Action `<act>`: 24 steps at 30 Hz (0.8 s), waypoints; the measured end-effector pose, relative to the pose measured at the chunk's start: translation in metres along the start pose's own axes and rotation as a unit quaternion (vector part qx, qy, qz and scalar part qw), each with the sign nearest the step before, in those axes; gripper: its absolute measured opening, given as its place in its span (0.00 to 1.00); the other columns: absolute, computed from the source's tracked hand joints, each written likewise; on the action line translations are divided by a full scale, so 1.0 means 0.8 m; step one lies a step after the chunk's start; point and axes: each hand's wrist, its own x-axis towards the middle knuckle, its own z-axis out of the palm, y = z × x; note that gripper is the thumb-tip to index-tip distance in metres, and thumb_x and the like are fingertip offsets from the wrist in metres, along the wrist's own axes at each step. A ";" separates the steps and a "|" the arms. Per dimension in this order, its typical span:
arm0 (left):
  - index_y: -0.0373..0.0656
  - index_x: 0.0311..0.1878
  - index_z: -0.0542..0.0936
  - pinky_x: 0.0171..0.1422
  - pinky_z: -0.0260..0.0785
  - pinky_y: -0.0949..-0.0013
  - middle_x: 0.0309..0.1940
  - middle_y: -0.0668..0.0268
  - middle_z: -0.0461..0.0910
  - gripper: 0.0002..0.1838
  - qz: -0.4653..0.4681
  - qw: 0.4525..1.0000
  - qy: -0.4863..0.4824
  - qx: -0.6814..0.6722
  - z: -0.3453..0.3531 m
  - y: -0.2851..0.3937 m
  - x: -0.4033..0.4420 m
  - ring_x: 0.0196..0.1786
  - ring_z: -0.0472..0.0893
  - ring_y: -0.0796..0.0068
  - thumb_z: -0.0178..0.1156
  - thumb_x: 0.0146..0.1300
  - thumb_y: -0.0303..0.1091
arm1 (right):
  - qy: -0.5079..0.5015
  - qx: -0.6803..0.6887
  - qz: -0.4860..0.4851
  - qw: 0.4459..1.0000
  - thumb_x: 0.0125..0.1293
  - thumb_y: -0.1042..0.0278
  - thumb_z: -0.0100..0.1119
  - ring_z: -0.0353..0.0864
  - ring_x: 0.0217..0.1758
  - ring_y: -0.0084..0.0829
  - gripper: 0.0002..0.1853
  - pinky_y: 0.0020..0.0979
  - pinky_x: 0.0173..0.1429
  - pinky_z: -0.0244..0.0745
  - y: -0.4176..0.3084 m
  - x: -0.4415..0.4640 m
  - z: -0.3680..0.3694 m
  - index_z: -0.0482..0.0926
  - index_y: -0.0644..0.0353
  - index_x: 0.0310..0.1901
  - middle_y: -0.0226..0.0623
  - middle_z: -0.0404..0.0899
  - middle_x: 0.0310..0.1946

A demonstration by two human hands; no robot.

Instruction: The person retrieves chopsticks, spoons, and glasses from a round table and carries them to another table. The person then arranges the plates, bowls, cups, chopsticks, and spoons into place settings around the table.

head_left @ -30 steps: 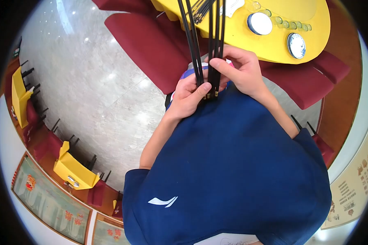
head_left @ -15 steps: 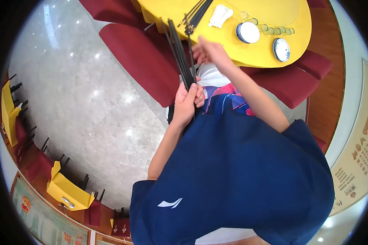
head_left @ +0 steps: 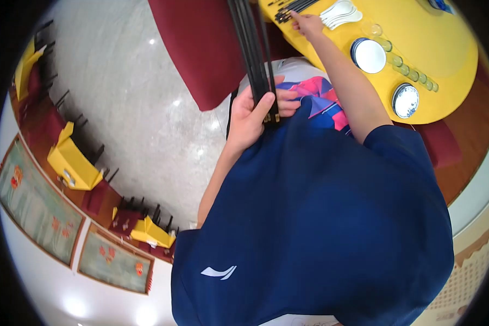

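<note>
A bundle of long black chopsticks (head_left: pixel 251 54) stands in my left hand (head_left: pixel 252 114), thumb across the front, one chopstick slightly apart from the others. Their gold-marked ends show just below the thumb; the far ends run out of view at the top. At the edge of the yellow table, my right hand (head_left: pixel 308 26) is closed at the fingertips on the ends of more black chopsticks (head_left: pixel 296 10) lying in a loose pile. Exactly how many it grips cannot be made out. Right of that hand lie white spoons (head_left: pixel 340 14), stacked together.
On the yellow tablecloth (head_left: pixel 451 65) stand a stack of white plates (head_left: pixel 370 56), a row of small glasses (head_left: pixel 405 69) and blue-patterned dishes (head_left: pixel 406 101). A dark red chair (head_left: pixel 201 49) is close on the left. Other yellow-covered tables (head_left: pixel 73 163) line the far wall.
My right hand has gone from beside the bundle to the chopstick pile on the table. The bundle has come closer in my left hand, and the view has shifted.
</note>
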 end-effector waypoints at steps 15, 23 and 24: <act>0.34 0.66 0.63 0.37 0.75 0.72 0.43 0.53 0.79 0.20 0.047 0.994 -0.017 0.092 0.009 -0.002 0.014 0.38 0.81 0.72 0.46 0.74 0.29 | -0.203 0.152 -0.077 0.964 0.64 0.66 0.55 0.79 0.21 0.23 0.09 0.23 0.27 0.72 -0.037 -0.272 -0.088 0.75 0.63 0.33 0.35 0.81 0.22; 0.40 0.49 0.70 0.25 0.56 0.81 0.27 0.73 0.69 0.07 -0.009 0.994 -0.030 0.106 -0.019 -0.009 0.027 0.22 0.63 0.89 0.49 0.75 0.32 | -0.245 0.055 -0.075 0.965 0.61 0.70 0.61 0.80 0.20 0.22 0.08 0.25 0.26 0.73 -0.092 -0.398 -0.061 0.74 0.66 0.33 0.35 0.80 0.22; 0.40 0.46 0.71 0.26 0.59 0.80 0.25 0.74 0.70 0.06 0.059 0.976 -0.020 0.207 -0.025 -0.011 0.033 0.24 0.66 0.89 0.53 0.73 0.32 | -0.245 0.064 -0.075 0.965 0.61 0.70 0.61 0.81 0.20 0.24 0.09 0.26 0.26 0.74 -0.096 -0.401 -0.055 0.74 0.67 0.32 0.37 0.81 0.22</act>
